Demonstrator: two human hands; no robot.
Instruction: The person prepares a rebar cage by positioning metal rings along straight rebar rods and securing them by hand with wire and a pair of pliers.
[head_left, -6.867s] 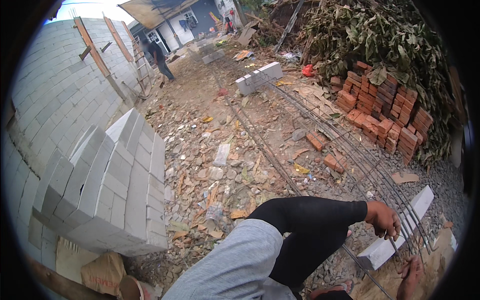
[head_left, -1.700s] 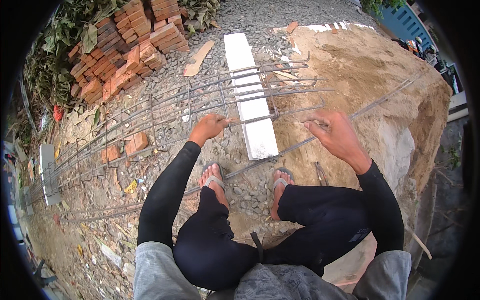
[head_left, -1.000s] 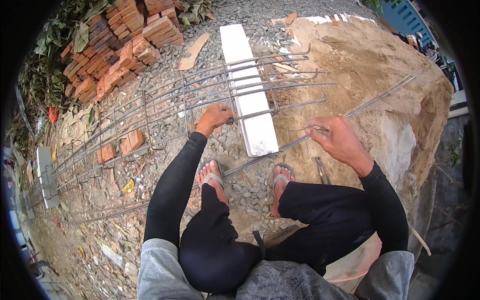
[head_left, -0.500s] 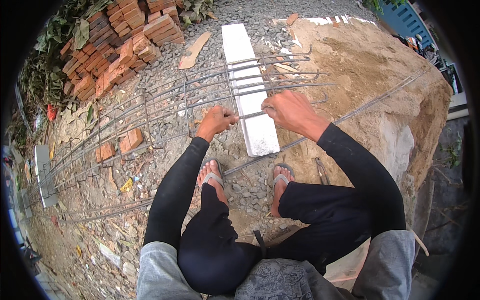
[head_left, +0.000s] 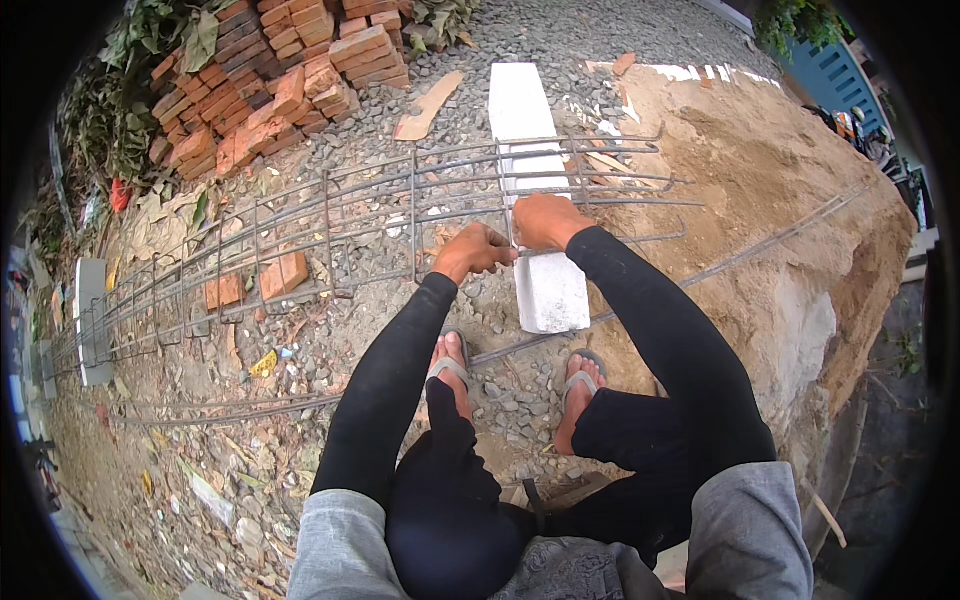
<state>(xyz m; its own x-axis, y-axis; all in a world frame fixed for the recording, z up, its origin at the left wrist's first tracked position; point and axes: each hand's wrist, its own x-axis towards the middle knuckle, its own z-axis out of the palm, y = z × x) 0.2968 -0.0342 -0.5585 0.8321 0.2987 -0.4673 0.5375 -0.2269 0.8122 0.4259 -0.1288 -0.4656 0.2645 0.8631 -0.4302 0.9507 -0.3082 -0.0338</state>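
Observation:
A rebar cage [head_left: 370,187] of long steel rods and bent stirrups lies across a white block [head_left: 553,295] in front of me. My left hand [head_left: 474,252] is closed in a pinch at the cage's near rod, its fingertips beside a stirrup over the block. Just right of it and slightly farther off, my right hand [head_left: 548,220] is a fist, knuckles up, around the cage at the same stirrup. The two hands almost touch. Whether a small tie wire sits in the fingers cannot be made out. Free rod ends stick out to the right.
A brick pile [head_left: 250,80] stands at the far left, and loose bricks [head_left: 284,274] lie under the cage. Another white block [head_left: 92,320] supports its left end. A sand heap [head_left: 740,170] rises on the right, crossed by thin long rods [head_left: 770,242]. My sandalled feet stand on gravel.
My hands have come closer together, the right one moving in toward the stirrup. The view has shifted, so the scene sits farther right and lower. My right arm now covers most of the pincer-like tool.

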